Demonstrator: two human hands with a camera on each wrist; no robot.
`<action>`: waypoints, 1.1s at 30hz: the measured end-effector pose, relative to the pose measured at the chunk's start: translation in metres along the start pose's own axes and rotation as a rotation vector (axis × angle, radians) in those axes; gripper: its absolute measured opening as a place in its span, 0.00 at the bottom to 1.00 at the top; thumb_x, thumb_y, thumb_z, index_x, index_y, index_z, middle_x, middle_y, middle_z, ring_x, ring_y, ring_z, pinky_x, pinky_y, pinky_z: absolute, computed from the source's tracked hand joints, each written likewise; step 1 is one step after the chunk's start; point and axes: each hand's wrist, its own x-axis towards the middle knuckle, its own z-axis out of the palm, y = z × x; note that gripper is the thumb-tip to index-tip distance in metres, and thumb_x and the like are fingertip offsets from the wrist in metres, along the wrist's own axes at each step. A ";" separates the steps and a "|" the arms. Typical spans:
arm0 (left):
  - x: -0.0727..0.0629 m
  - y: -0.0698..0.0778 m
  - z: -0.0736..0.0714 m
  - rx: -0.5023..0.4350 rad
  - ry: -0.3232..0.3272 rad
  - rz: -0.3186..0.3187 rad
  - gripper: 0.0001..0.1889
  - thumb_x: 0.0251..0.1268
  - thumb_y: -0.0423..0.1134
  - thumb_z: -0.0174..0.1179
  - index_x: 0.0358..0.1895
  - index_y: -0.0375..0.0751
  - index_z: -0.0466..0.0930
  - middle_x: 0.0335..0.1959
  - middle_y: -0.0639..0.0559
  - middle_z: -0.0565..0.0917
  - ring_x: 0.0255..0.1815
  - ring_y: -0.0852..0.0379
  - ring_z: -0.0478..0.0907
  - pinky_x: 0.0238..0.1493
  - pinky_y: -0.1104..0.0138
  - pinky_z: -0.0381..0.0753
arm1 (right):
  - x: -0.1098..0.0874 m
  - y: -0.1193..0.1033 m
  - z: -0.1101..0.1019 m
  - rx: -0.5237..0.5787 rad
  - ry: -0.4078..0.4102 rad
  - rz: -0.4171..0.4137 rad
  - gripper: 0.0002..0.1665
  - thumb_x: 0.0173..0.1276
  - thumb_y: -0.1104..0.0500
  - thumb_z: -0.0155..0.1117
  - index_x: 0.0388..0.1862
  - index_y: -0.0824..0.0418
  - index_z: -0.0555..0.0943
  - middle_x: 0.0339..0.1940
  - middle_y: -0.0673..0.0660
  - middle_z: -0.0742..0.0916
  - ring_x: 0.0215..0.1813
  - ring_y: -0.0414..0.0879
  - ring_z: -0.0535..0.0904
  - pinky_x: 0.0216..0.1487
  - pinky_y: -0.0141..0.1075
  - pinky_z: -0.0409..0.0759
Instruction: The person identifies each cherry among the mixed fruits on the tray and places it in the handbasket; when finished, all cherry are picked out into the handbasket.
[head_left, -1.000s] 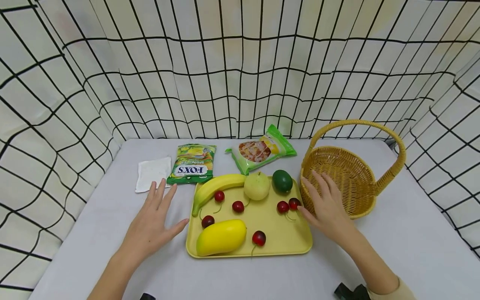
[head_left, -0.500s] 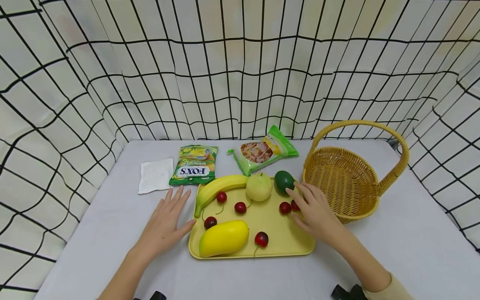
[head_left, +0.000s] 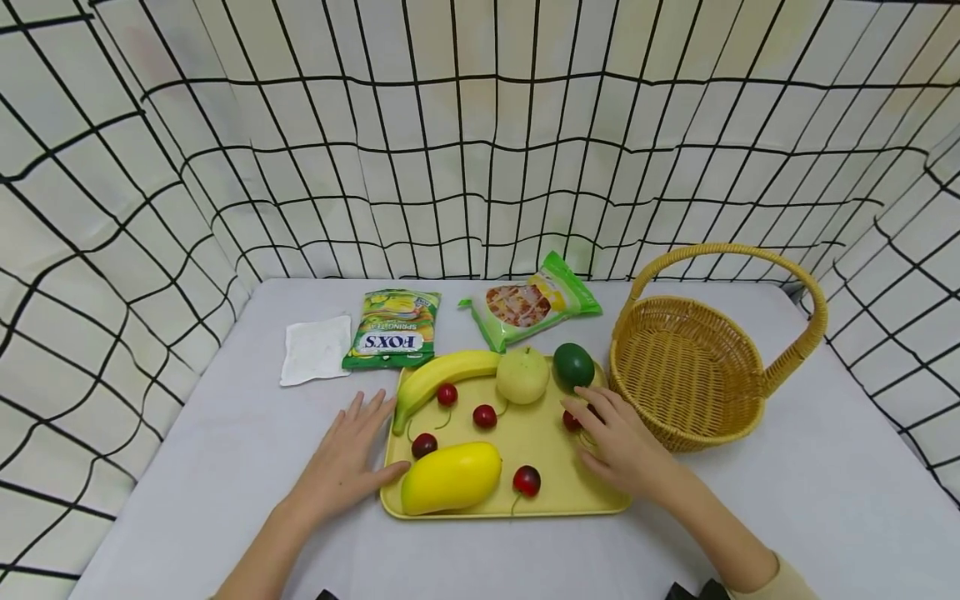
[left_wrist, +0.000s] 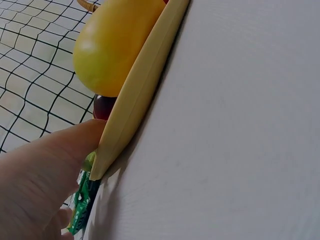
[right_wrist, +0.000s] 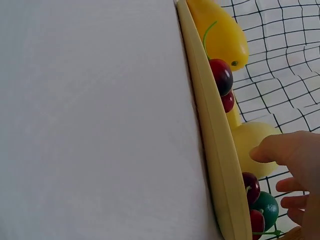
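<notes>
A yellow tray (head_left: pixel 558 500) holds a banana (head_left: pixel 450 371), a pale green pear-like fruit (head_left: pixel 522 375), a dark green fruit (head_left: pixel 573 366), a yellow mango (head_left: pixel 452 477) and several cherries (head_left: pixel 527 481). My left hand (head_left: pixel 347 462) is at the tray's left side, fingers spread, its thumb by the rim near the mango; the left wrist view puts the thumb (left_wrist: pixel 75 142) against or just behind that rim. Over the tray's right side hovers my right hand (head_left: pixel 618 442), fingers loosely bent, partly covering the cherries there. In the right wrist view its thumb (right_wrist: pixel 272 148) appears apart from the rim, with nothing held.
A wicker basket (head_left: pixel 686 367) with a tall handle stands right of the tray. Behind lie a green FOX'S candy bag (head_left: pixel 393 329), a green-and-white snack packet (head_left: pixel 528 302) and a white square packet (head_left: pixel 317 350). Black netting (head_left: pixel 487 150) surrounds the white table.
My right hand has moved left and down, from beside the basket to above the tray's right cherries. My left hand has come down and rightward to the tray's left edge. The fruits remain in place.
</notes>
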 end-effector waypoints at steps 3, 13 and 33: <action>0.001 0.000 0.001 -0.006 -0.002 -0.007 0.48 0.46 0.67 0.59 0.70 0.47 0.55 0.71 0.43 0.55 0.71 0.40 0.42 0.66 0.43 0.43 | -0.001 -0.002 0.004 0.016 -0.010 -0.012 0.36 0.52 0.57 0.68 0.60 0.63 0.70 0.58 0.66 0.73 0.60 0.61 0.67 0.58 0.53 0.67; -0.001 -0.008 0.007 -0.075 -0.001 -0.019 0.49 0.46 0.70 0.57 0.69 0.45 0.56 0.69 0.42 0.58 0.71 0.40 0.44 0.66 0.43 0.39 | -0.002 -0.003 0.013 0.035 -0.053 -0.003 0.35 0.54 0.55 0.66 0.61 0.62 0.69 0.59 0.64 0.72 0.61 0.57 0.65 0.58 0.51 0.67; 0.001 -0.010 0.010 -0.120 -0.005 -0.031 0.49 0.45 0.69 0.59 0.69 0.46 0.58 0.69 0.45 0.60 0.71 0.44 0.45 0.68 0.46 0.37 | -0.006 -0.002 0.021 -0.029 0.010 -0.035 0.31 0.53 0.57 0.67 0.58 0.62 0.73 0.53 0.61 0.77 0.57 0.55 0.69 0.57 0.50 0.64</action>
